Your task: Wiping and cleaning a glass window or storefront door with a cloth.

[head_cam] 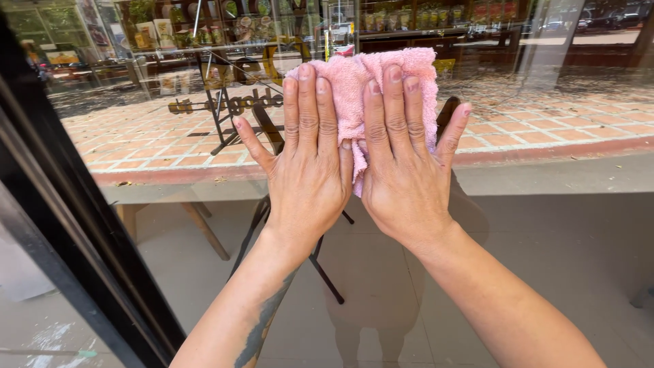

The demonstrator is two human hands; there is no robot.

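A pink terry cloth [351, 88] is pressed flat against a large glass pane [545, 225] in front of me. My left hand [306, 170] lies on the cloth's left half with fingers straight and pointing up, thumb spread out to the left. Beside it, my right hand [405, 170] covers the cloth's right half, fingers up, thumb out to the right. The two hands sit side by side, nearly touching. Both palms hide the lower part of the cloth.
A black frame [61, 225] runs diagonally along the pane's left edge. Behind the glass are a brick pavement [545, 126], a red kerb, a black folding stand [221, 109] and a shopfront with shelves. Reflections of chair legs and my body show in the glass.
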